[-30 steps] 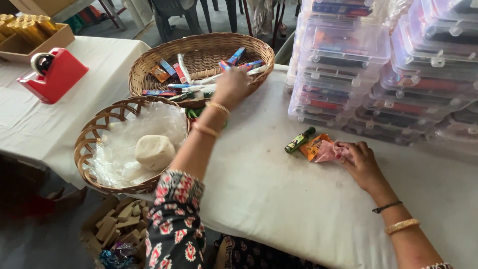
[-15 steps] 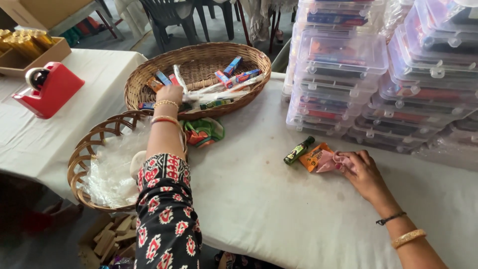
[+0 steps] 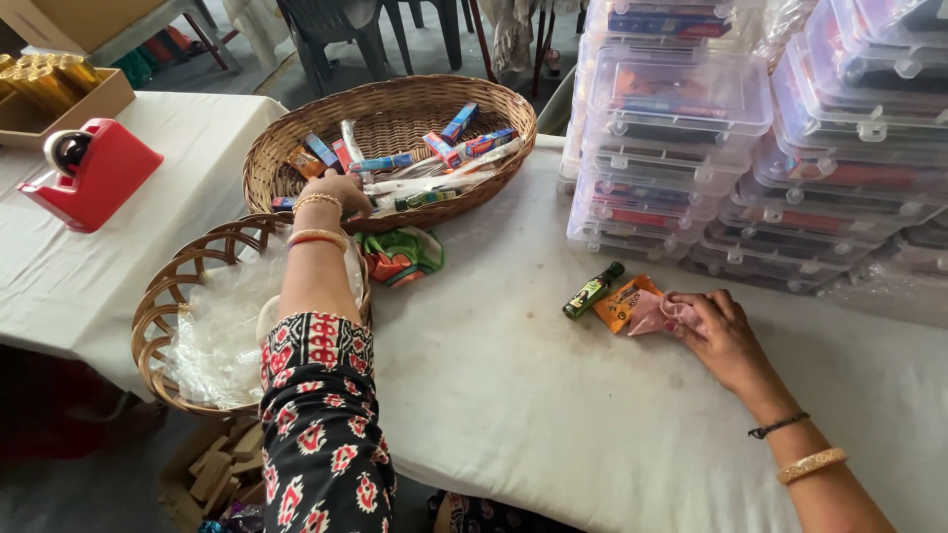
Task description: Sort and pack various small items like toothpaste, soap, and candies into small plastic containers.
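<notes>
My left hand [image 3: 339,191] reaches over the near rim of a large wicker basket [image 3: 395,109] that holds several small colourful boxes and tubes [image 3: 434,158]. Its fingers curl down among those items, and I cannot tell whether it grips one. My right hand [image 3: 719,334] rests on the white table, its fingertips pinching a small pink pouch [image 3: 652,314]. An orange packet [image 3: 620,301] and a small dark bottle [image 3: 592,289] lie just left of the pouch.
A second wicker basket [image 3: 183,286] with clear plastic bags sits under my left forearm. A green and red wrapper [image 3: 403,255] lies between the baskets. Stacks of clear lidded boxes [image 3: 691,128] line the back right. A red tape dispenser [image 3: 94,173] stands on the left table.
My left hand has drawn back from the basket's far right side to its near left rim. My right hand has stayed on the pink pouch.
</notes>
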